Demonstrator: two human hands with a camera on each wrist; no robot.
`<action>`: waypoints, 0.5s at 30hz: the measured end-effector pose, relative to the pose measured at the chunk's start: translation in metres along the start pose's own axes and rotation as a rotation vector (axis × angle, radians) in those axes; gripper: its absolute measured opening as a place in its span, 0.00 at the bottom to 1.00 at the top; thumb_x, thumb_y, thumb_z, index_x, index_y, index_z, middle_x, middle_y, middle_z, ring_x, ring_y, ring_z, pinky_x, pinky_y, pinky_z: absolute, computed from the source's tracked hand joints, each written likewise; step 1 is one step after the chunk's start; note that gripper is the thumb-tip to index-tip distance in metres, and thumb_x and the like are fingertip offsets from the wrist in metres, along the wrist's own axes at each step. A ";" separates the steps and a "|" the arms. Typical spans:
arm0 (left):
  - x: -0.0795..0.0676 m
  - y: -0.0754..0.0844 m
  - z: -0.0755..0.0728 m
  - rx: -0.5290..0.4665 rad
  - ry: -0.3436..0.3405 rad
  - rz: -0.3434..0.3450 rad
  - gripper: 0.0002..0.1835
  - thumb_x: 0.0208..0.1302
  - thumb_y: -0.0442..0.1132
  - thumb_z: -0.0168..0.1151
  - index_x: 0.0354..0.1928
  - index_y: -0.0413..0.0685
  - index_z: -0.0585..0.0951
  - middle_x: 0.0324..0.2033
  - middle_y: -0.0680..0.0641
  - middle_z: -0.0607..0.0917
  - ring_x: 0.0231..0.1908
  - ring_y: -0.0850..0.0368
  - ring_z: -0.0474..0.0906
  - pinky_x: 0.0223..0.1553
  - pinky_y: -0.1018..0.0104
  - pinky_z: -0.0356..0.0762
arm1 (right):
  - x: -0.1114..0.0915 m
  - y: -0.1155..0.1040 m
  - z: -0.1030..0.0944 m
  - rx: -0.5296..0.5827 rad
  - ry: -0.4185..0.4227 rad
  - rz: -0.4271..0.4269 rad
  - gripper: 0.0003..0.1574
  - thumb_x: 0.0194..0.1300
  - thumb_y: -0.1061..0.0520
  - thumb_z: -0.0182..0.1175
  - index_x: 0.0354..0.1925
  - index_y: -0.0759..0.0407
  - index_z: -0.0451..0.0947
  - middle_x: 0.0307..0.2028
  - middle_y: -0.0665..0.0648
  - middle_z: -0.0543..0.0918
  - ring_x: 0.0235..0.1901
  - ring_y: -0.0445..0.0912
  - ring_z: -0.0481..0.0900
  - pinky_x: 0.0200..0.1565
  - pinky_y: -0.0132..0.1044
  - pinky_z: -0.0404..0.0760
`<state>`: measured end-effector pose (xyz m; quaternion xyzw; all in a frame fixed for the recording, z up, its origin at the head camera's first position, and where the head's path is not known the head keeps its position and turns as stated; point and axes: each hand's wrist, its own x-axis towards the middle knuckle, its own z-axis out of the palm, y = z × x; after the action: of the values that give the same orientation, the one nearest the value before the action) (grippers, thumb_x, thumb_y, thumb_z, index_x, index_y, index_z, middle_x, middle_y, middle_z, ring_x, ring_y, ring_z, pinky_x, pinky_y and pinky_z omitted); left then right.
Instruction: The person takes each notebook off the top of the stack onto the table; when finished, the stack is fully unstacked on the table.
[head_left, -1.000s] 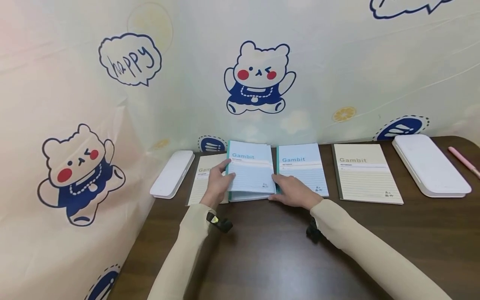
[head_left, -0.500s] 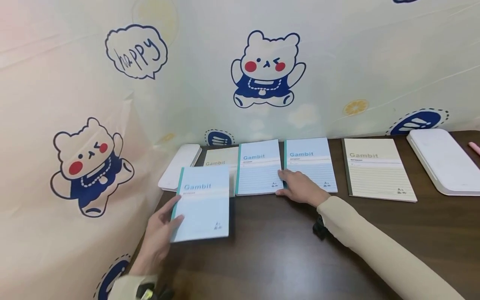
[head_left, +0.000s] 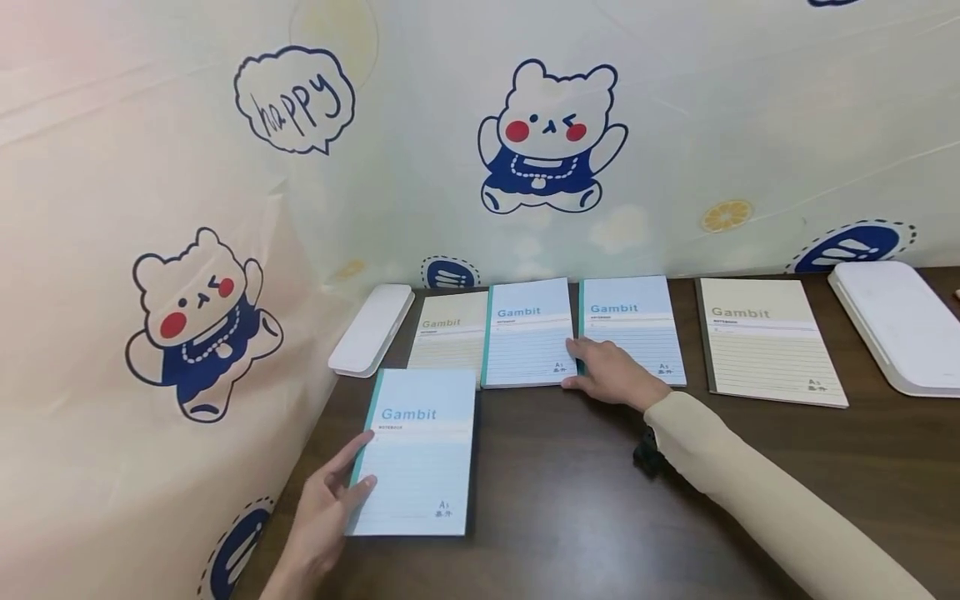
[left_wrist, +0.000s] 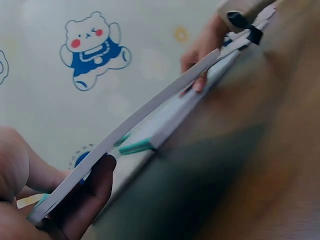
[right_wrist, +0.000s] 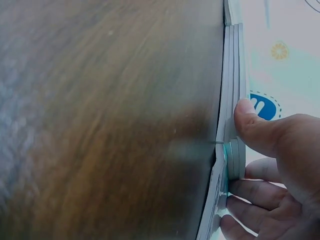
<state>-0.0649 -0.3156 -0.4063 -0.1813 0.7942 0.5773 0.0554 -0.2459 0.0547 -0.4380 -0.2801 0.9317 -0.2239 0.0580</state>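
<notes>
A light-blue Gambit notebook (head_left: 420, 458) with a teal spine is held above the front left of the table. My left hand (head_left: 322, 508) pinches its spine edge, as the left wrist view also shows. At the back, my right hand (head_left: 615, 375) rests its thumb at the front right corner of a stack of blue notebooks (head_left: 525, 337). Its other fingers reach beside the teal spines (right_wrist: 234, 159) of the neighbouring blue notebooks (head_left: 630, 325). In the right wrist view the thumb (right_wrist: 245, 112) touches the stack's page edges.
Beige notebooks lie at both ends of the row, one left (head_left: 450, 333), one right (head_left: 772, 342). White cases stand at the far left (head_left: 372, 329) and far right (head_left: 907, 325). A printed cloth (head_left: 420, 167) hangs behind the dark wooden table (head_left: 570, 500).
My left hand has taken a blue notebook off the stack and carried it forward and left. The stack lies straighter, with my right hand still at its corner.
</notes>
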 end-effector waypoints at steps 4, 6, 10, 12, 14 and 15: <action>-0.005 -0.018 0.011 0.005 -0.017 -0.024 0.33 0.66 0.23 0.52 0.70 0.56 0.66 0.73 0.44 0.60 0.62 0.50 0.68 0.44 0.69 0.83 | 0.000 0.002 -0.001 0.003 -0.002 0.012 0.43 0.66 0.47 0.62 0.68 0.72 0.62 0.67 0.71 0.67 0.66 0.63 0.67 0.65 0.55 0.69; -0.004 -0.024 0.013 0.075 -0.012 -0.023 0.33 0.65 0.23 0.54 0.69 0.56 0.67 0.72 0.45 0.63 0.65 0.47 0.67 0.47 0.70 0.81 | 0.001 0.002 -0.001 0.014 -0.003 0.025 0.44 0.65 0.47 0.62 0.68 0.71 0.61 0.67 0.71 0.67 0.66 0.63 0.67 0.66 0.55 0.69; 0.000 -0.033 0.016 0.322 0.026 0.078 0.33 0.62 0.24 0.58 0.69 0.51 0.68 0.68 0.40 0.69 0.68 0.41 0.65 0.65 0.56 0.71 | 0.000 0.001 -0.002 0.027 -0.006 0.035 0.44 0.65 0.47 0.62 0.68 0.71 0.61 0.67 0.71 0.67 0.67 0.63 0.66 0.66 0.56 0.69; 0.001 -0.037 0.017 0.462 0.057 0.142 0.32 0.61 0.25 0.59 0.68 0.47 0.69 0.64 0.37 0.71 0.65 0.39 0.66 0.67 0.45 0.65 | 0.001 0.001 -0.001 0.027 -0.005 0.026 0.43 0.65 0.47 0.62 0.68 0.71 0.61 0.67 0.71 0.67 0.67 0.63 0.66 0.66 0.56 0.69; 0.001 -0.040 0.018 0.572 0.077 0.193 0.31 0.62 0.25 0.59 0.68 0.43 0.69 0.60 0.34 0.71 0.62 0.37 0.66 0.65 0.39 0.64 | 0.001 0.000 0.000 0.024 -0.004 0.015 0.43 0.65 0.48 0.62 0.67 0.72 0.62 0.67 0.72 0.67 0.66 0.64 0.67 0.65 0.56 0.69; 0.000 -0.042 0.018 0.613 0.083 0.211 0.30 0.62 0.26 0.59 0.67 0.41 0.69 0.58 0.33 0.70 0.60 0.38 0.65 0.62 0.39 0.66 | 0.001 0.000 0.001 0.026 -0.004 0.013 0.43 0.65 0.48 0.62 0.67 0.72 0.62 0.67 0.71 0.67 0.66 0.63 0.67 0.65 0.56 0.69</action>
<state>-0.0526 -0.3099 -0.4498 -0.0963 0.9470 0.3060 0.0151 -0.2464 0.0538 -0.4388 -0.2736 0.9305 -0.2349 0.0648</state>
